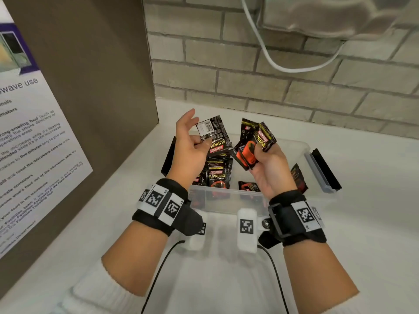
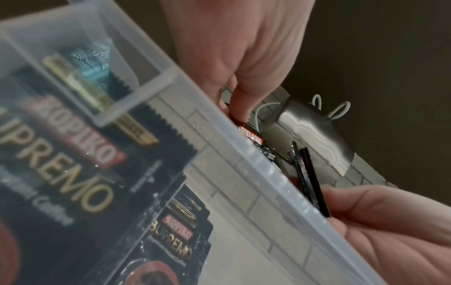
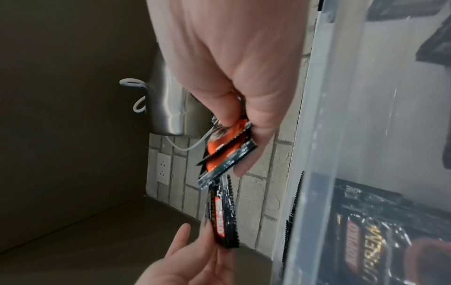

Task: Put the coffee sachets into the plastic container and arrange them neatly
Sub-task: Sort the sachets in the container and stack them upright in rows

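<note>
My left hand [image 1: 203, 139] pinches a small stack of black coffee sachets [image 1: 215, 134] above the clear plastic container [image 1: 226, 197]. To its right, my right hand [image 1: 257, 154] grips a fan of sachets [image 1: 254, 143] with orange cups printed on them. Both hands hover over the container's left half, palms toward me. More sachets [image 1: 218, 175] lie loosely inside, one [image 1: 299, 177] leaning on the right wall. In the left wrist view my left hand [image 2: 241, 113] nips a sachet [image 2: 251, 135] behind the container rim [image 2: 244, 154]. The right wrist view has my right hand [image 3: 246, 127] around its sachets [image 3: 224, 152].
A brown panel with a microwave notice [image 1: 34, 132] stands close on the left. A brick wall [image 1: 249, 75] runs behind, with a steel appliance [image 1: 328, 17] and a white cable [image 1: 272, 60] hanging from it. The container rests on a white counter [image 1: 362, 223]; black clips [image 1: 326, 171] flank it.
</note>
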